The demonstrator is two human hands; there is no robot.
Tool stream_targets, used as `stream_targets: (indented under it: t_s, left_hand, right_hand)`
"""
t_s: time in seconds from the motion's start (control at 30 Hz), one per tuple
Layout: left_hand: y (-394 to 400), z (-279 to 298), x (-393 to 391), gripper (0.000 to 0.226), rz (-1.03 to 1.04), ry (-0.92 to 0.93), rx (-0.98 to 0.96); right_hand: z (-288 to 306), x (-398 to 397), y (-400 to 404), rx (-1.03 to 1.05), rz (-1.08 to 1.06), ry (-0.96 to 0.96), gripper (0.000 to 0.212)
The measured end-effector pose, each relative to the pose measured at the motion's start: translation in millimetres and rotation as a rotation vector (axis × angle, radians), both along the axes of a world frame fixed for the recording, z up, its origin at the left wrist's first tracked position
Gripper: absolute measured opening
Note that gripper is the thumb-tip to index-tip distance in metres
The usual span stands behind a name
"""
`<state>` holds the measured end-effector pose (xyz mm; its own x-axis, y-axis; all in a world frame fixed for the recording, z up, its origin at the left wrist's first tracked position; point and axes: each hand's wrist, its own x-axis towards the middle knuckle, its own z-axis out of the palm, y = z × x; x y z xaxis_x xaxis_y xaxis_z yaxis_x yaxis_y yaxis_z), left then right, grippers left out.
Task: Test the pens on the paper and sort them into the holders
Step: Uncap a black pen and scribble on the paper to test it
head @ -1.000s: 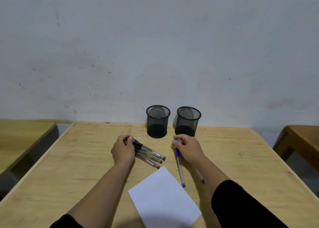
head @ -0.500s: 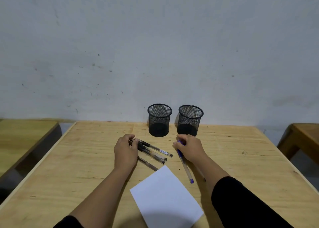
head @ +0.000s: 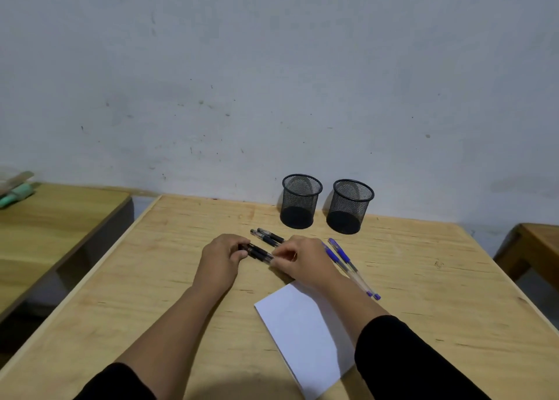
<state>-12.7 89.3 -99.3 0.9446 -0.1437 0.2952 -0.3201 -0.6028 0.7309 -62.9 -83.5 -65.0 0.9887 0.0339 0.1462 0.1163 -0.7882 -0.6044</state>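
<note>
Two black mesh holders stand at the table's far edge, the left holder (head: 301, 201) and the right holder (head: 350, 206), both without pens. My left hand (head: 222, 257) and my right hand (head: 302, 259) pinch the two ends of a black pen (head: 259, 253) lying between them. Two more black pens (head: 267, 237) lie just beyond. Two blue pens (head: 348, 263) lie to the right of my right hand. A white sheet of paper (head: 305, 330) lies near me, partly under my right forearm.
The wooden table (head: 121, 293) stands against a grey wall. A second table (head: 45, 227) with a green object on it is at the left, and another wooden piece (head: 538, 248) at the right.
My right hand let go of the blue pen and moved left to the black pen held by my left hand. The blue pens now lie on the table.
</note>
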Motion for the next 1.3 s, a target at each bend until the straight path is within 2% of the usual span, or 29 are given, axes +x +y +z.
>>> stream_targets:
  t_s: [0.13, 0.23, 0.4, 0.47, 0.57, 0.63, 0.73, 0.8, 1.0, 1.17, 1.3]
  left_hand:
    - [0.8, 0.1, 2.1, 0.023, -0.012, 0.002, 0.048]
    - [1.5, 0.3, 6.0, 0.014, -0.03, -0.003, 0.081]
    - [2.7, -1.5, 8.6, 0.008, -0.069, -0.008, 0.147]
    - [4.1, 0.9, 7.8, 0.008, -0.072, -0.005, 0.131]
    - [4.2, 13.4, 2.1, 0.012, -0.062, 0.004, -0.003]
    - [-0.7, 25.1, -5.9, 0.013, -0.024, 0.01, -0.152]
    - [-12.6, 37.0, -19.5, 0.013, 0.004, 0.077, -0.382]
    - [-19.1, 40.4, -26.3, 0.013, 0.003, 0.087, -0.454]
    - [-29.0, 54.1, -46.6, 0.019, -0.098, 0.016, -0.419]
    - [-19.4, 55.3, -53.2, 0.02, -0.139, -0.003, -0.365]
    - [-18.5, 59.2, -55.6, 0.019, -0.172, 0.0, -0.314]
  right_hand:
    - [-5.1, 3.7, 9.7, -0.066, 0.017, 0.058, 0.021]
    - [-3.2, 7.6, 11.0, -0.147, 0.011, 0.059, 0.02]
    - [3.2, 10.6, 9.8, -0.119, 0.016, 0.089, 0.018]
    - [10.1, 12.1, 7.6, -0.032, -0.03, 0.058, 0.016]
    - [23.7, 12.2, -0.8, 0.221, -0.13, -0.009, 0.013]
    - [34.2, 6.5, -5.2, 0.431, -0.174, -0.029, 0.016]
    - [40.2, -5.7, -6.2, 0.856, -0.193, -0.021, 0.019]
    - [36.6, -13.9, -4.0, 0.995, -0.204, -0.019, 0.019]
    - [25.7, -32.3, 4.1, 0.988, -0.155, -0.053, 0.017]
    - [27.2, -45.5, 5.2, 1.083, -0.121, -0.05, 0.011]
    - [26.8, -52.3, 9.5, 1.028, -0.085, -0.073, 0.008]
